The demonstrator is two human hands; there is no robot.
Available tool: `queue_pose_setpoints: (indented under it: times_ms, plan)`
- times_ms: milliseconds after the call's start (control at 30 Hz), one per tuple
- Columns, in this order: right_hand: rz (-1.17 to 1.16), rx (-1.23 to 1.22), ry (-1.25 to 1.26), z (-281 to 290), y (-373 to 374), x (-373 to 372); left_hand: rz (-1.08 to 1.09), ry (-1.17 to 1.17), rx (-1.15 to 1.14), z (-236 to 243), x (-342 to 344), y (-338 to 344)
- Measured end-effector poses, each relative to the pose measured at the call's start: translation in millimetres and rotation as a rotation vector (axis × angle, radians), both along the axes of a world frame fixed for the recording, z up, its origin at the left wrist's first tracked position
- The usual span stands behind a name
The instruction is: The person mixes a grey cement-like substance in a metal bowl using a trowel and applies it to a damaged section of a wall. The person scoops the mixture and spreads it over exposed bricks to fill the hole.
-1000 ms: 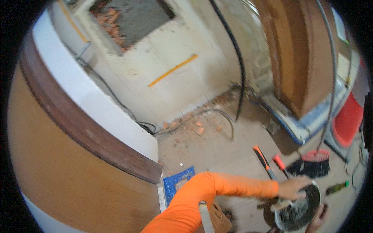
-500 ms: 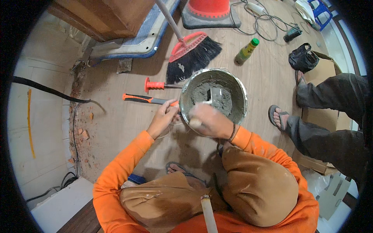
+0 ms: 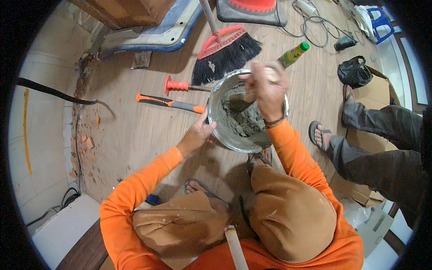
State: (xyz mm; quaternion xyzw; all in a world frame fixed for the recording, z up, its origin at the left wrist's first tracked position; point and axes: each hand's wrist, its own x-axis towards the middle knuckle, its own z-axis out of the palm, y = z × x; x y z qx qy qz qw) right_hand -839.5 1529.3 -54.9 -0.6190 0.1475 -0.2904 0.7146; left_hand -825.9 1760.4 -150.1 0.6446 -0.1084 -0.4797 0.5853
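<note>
A bucket (image 3: 227,143) of wet grey mortar (image 3: 246,125) stands on the floor in front of me, tipped slightly. My left hand (image 3: 198,134) grips its left rim, thumb and fingers at the edge. Over the bucket's far right side, my right hand (image 3: 270,94) is closed round the pale handle of a trowel; motion blurs the hand. The dark trowel blade (image 3: 237,104) reaches down into the mortar. Left of the bucket lie an orange and grey tool handle (image 3: 170,102), its far end at the bucket, and a chisel (image 3: 180,86) with a red hand guard.
Beyond the bucket are a broom (image 3: 229,51), a green-capped bottle (image 3: 293,55) and a traffic cone (image 3: 252,10). Cables and a dark power tool (image 3: 345,43) lie farther right. Another person's legs (image 3: 373,130) stand at right, near a black bag (image 3: 354,72) and cardboard. Rubble lines the left wall.
My right hand has risen and moved away from me to the right, turning the trowel in the mortar. My left hand has come down from the orange handle's end to the bucket rim.
</note>
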Motion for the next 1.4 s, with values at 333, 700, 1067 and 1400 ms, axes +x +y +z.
queue_pose_setpoints:
  times_ms: [333, 700, 1067, 1400]
  plan:
    - [0.305, -0.157, 0.106, -54, -9, -92, -0.182, -0.007, -0.060, -10, 35, 1]
    - [0.031, -0.068, 0.073, -13, -4, -12, -0.179, -0.021, -0.072, -1, 28, -11]
    - [0.262, -0.218, 0.030, -15, -22, -107, -0.183, -0.118, -0.060, 5, 30, -16]
    - [0.048, -0.149, 0.224, -62, -25, -60, -0.210, 0.009, -0.013, 12, 24, -16]
